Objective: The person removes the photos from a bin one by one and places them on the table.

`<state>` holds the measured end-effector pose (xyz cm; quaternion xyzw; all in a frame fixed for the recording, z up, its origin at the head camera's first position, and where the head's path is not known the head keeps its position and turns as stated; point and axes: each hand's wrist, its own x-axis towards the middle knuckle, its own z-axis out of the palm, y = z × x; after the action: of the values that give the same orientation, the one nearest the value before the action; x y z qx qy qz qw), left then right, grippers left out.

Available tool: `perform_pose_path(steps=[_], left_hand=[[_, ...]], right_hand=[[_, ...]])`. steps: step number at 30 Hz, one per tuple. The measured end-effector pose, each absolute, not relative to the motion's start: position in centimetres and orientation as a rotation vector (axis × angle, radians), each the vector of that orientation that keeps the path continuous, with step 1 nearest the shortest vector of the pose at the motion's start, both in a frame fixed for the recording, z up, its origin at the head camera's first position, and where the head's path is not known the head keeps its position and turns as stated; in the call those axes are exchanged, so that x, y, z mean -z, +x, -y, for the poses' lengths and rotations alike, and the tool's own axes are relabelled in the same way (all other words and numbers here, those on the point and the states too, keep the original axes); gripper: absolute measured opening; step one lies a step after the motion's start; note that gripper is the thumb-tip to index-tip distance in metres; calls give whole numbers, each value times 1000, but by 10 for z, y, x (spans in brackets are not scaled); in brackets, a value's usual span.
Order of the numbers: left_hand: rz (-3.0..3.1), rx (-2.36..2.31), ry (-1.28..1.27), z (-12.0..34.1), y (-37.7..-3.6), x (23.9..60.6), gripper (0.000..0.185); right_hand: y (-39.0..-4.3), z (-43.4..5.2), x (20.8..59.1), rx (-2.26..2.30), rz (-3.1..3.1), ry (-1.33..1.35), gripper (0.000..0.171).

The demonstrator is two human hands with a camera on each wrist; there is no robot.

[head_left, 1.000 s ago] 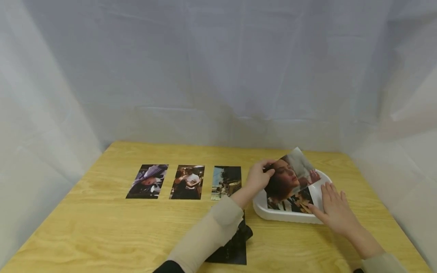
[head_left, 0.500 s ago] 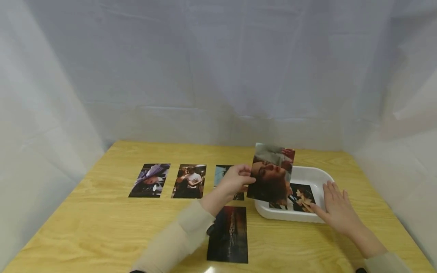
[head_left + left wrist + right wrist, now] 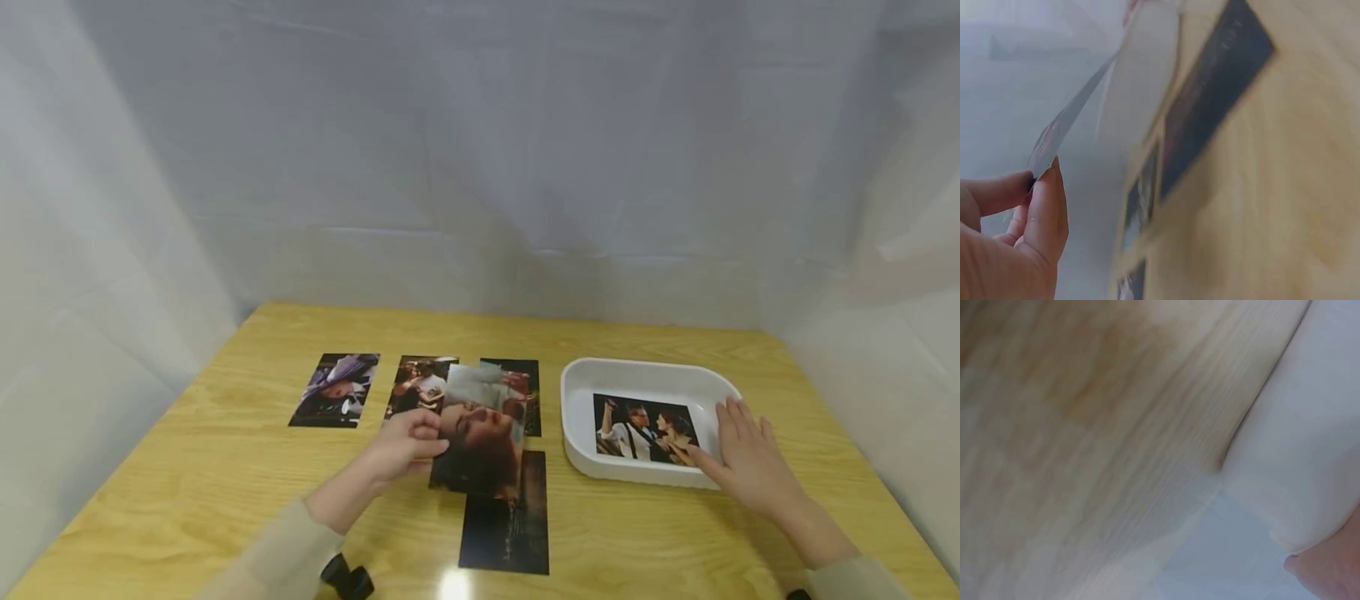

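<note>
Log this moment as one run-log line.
left hand: pinches face photo above table photos | right hand: rests flat on white tray rim | tray: holds couple photo

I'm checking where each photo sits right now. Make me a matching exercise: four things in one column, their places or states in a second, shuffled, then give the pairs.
Things
1. close-up face photo
2. couple photo
3. dark ship photo
4. right hand

Places or states
A. flat on the table, nearest the person
B. lying inside the white tray
C. pinched by the left hand, raised above the table
D. fingers straight, resting on the tray's right rim

Pairs: 1-C, 2-B, 3-A, 4-D
</note>
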<state>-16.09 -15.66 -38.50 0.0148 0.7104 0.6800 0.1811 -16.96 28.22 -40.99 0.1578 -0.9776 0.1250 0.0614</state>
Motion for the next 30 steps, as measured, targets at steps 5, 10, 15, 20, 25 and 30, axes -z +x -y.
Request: perform_pose_path(steps=[5,10,15,20,25,30], left_hand=[[-2009,-1846,-41,196,-140,397,22],[-2061,-1764,-98,221,-124,403,19],[-2391,-1504,6,235,-116,407,17],[-2775,-1048,85,238,-115,408,22],[-2803,-864,44,237,-115,408,25],[-2861,-702,66,236,-115,409,29]], right_hand=[[-169,-283,411,-377,2960,479,81],[-170,-284,411,-370,2968,476,81],[-169,-284,411,-388,2959,484,81],[-169,-285,411,-408,2957,493,81],[-170,-285,412,-408,2946,490,81],[-170,-285,412,-405,2957,476,82]])
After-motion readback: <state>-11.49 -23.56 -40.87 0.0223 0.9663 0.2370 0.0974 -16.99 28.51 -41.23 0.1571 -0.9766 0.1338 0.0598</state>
